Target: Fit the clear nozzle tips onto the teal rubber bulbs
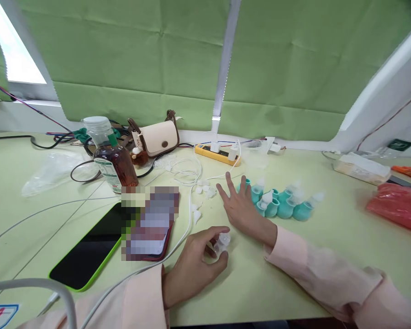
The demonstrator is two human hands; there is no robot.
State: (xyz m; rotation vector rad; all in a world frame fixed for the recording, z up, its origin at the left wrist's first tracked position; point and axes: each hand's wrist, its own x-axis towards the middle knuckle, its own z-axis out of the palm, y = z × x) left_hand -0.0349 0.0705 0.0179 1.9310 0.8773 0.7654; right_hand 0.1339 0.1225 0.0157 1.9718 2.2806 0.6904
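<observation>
My left hand is curled near the front of the table, with a small clear plastic piece between its thumb and fingers. Ahead and to the right, my right hand has its fingers spread over the tabletop and holds nothing. Right beside it stands a cluster of teal rubber bulbs, several topped by translucent tips. My right hand partly covers the left side of that cluster. Small translucent white pieces lie scattered to the left of my right fingers.
Left of my hands lie a green-edged phone and a red-cased phone, with a white cable alongside. Behind are a bottle of brown liquid, a cream handbag and a yellow power strip. A red plastic packet lies far right.
</observation>
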